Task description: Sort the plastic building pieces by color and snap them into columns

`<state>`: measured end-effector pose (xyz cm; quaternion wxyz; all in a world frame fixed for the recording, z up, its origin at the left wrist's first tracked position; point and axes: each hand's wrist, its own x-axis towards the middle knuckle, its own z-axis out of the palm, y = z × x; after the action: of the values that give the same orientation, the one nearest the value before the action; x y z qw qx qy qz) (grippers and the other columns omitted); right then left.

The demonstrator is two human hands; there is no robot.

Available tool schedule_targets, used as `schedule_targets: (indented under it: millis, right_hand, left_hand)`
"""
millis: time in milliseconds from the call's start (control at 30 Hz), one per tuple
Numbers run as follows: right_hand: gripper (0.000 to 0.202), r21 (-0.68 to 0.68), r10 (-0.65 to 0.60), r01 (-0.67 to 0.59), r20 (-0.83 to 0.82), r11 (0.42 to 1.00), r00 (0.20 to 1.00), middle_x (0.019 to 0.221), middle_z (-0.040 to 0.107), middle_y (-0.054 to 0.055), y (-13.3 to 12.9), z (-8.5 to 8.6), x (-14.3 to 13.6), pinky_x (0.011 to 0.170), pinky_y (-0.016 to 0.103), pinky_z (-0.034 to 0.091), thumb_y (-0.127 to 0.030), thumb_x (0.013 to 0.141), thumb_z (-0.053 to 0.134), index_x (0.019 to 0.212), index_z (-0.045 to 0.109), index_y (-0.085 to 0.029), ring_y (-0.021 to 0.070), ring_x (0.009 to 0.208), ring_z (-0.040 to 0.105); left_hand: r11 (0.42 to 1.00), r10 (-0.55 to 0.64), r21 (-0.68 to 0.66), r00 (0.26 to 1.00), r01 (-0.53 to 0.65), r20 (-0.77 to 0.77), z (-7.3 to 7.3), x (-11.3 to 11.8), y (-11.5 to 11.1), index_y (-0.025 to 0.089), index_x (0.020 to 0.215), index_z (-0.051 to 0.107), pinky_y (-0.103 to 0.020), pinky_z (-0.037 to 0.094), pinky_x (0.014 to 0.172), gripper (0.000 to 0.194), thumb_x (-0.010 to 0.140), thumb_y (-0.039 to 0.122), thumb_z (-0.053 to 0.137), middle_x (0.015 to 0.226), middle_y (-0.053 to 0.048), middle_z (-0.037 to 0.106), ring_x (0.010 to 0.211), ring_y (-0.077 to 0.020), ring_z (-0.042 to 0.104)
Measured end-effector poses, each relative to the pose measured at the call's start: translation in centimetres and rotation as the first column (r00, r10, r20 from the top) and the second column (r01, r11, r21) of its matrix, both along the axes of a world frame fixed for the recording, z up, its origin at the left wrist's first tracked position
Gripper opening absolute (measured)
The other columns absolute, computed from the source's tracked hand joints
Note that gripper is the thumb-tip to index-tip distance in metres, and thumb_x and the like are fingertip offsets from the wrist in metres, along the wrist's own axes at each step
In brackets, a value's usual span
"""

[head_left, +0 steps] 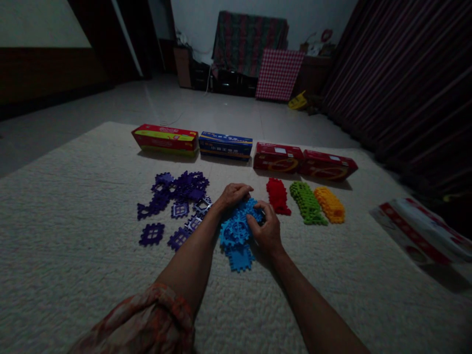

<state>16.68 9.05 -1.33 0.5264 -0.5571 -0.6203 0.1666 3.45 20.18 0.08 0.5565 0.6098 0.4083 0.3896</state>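
The pile of light-blue interlocking plastic tiles (239, 228) is set mid-mat, right between the two hands. The left hand (233, 195) is laid palm-down along the far left edge, fingers pointed right and a bit bent, its forearm (190, 258) angled in from a bunched orange-patterned sleeve (158, 314). The right hand (269, 231) is curled in from the other side, thumb and forefinger parted by a small gap over the blue pieces. Whether a tile is actually pinched by either hand can't be told, but the pile is touched by both.

On the left, the purple tiles (190, 187) are scattered close to the left forearm, so it's pretty tight there. More mat is left showing near the right forearm (309, 295). The far side is bordered by a row of cartons (225, 146), with a strip of mat seen in front.

The tiles are toothed squares, some cut with window-like openings. Neat stacks are lined up in red (278, 196), green (308, 202) and yellow-orange (330, 204). The cream mat (92, 285) is quilted and bumpy; glossy flooring (165, 96) is seen beyond it.
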Motion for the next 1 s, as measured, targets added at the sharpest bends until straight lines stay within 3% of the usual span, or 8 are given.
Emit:
schedule_targets:
  millis: [167, 333, 467, 667, 1000]
  right_hand:
    - [0.023, 0.123, 0.074, -0.092, 0.142, 0.988, 0.987, 0.118, 0.064, 0.013, 0.5, 0.7, 0.3, 0.103, 0.048, 0.048, -0.025, 0.078, 0.064, 0.101, 0.058, -0.023, 0.0284, 0.116, 0.061]
    - [0.025, 0.052, 0.182, -0.195, 0.191, 0.979, 0.964, 0.122, 0.065, 0.013, 1.0, 1.0, 0.6, 0.104, 0.050, 0.048, -0.031, 0.079, 0.069, 0.102, 0.061, -0.023, 0.0297, 0.118, 0.061]
    - [0.025, 0.004, 0.204, -0.208, 0.194, 0.978, 0.960, 0.125, 0.065, 0.014, 1.0, 1.3, 1.0, 0.104, 0.049, 0.048, -0.032, 0.080, 0.068, 0.103, 0.063, -0.023, 0.0295, 0.120, 0.060]
    - [0.016, -0.027, 0.230, -0.230, 0.204, 0.973, 0.952, 0.113, 0.070, 0.012, 1.0, 1.3, 1.1, 0.098, 0.047, 0.050, -0.026, 0.080, 0.064, 0.095, 0.063, -0.024, 0.0278, 0.110, 0.064]
    - [0.011, -0.069, 0.236, -0.227, 0.174, 0.971, 0.956, 0.094, 0.070, 0.006, 0.8, 1.8, 1.1, 0.089, 0.042, 0.052, -0.019, 0.077, 0.059, 0.086, 0.063, -0.024, 0.0247, 0.096, 0.065]
  left_hand:
    - [0.995, 0.080, -0.061, 0.995, -0.076, 0.060, -0.2, 0.4, 0.2, 0.014, 0.071, 0.072, -0.024, 0.043, 0.056, 0.027, 0.074, 0.039, 0.066, 0.062, -0.002, 0.065, 0.056, -0.0120, 0.056]
    - [0.976, 0.179, -0.156, 0.967, -0.151, 0.180, -0.6, 0.6, 0.4, 0.013, 0.078, 0.072, -0.023, 0.042, 0.054, 0.025, 0.074, 0.037, 0.067, 0.064, -0.002, 0.066, 0.053, -0.0108, 0.054]
    - [0.948, 0.269, -0.244, 0.927, -0.205, 0.263, -0.7, 0.6, 0.6, 0.014, 0.078, 0.071, -0.022, 0.041, 0.050, 0.025, 0.072, 0.038, 0.069, 0.064, -0.003, 0.067, 0.050, -0.0100, 0.054]
    - [0.892, 0.420, -0.317, 0.852, -0.323, 0.313, -0.3, 0.6, 0.9, 0.014, 0.080, 0.070, -0.018, 0.040, 0.046, 0.026, 0.071, 0.037, 0.072, 0.063, -0.003, 0.067, 0.050, -0.0085, 0.055]
    - [0.859, 0.472, -0.382, 0.817, -0.341, 0.332, 0.2, 1.0, 0.6, 0.013, 0.081, 0.068, -0.017, 0.038, 0.044, 0.023, 0.071, 0.034, 0.072, 0.062, -0.002, 0.065, 0.049, -0.0074, 0.053]
